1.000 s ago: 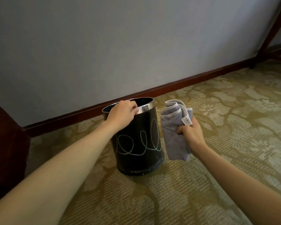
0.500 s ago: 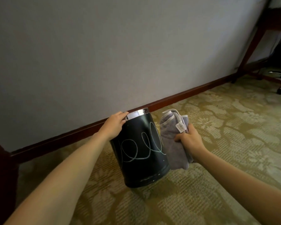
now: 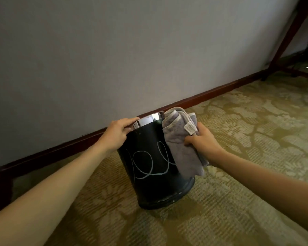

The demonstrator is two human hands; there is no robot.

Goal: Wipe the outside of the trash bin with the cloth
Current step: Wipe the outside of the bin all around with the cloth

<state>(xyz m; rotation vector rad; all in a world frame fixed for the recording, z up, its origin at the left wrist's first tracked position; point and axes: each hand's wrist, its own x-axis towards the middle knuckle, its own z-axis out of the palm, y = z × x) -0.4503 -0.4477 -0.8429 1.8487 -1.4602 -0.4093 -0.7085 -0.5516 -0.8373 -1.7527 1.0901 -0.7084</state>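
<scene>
1. The black bin, standing on carpet near the wall, is gripped at its rim by the left hand.
2. A folded grey cloth, clutched in the right hand, is pressed against the bin's right side.

The scene is dim and warm-toned, with soft, even light and no hard-edged shadows. The wall grades from paler grey at the upper right to murkier grey at the left. A bright glare band sits on the chrome rim of the trash bin, whose black side shows only faint sheen. The bin casts a weak, diffuse shadow on the carpet. Wide-angle distortion bows the baseboard and stretches both forearms near the lower corners. Detail is slightly soft overall, with compression smearing.
</scene>
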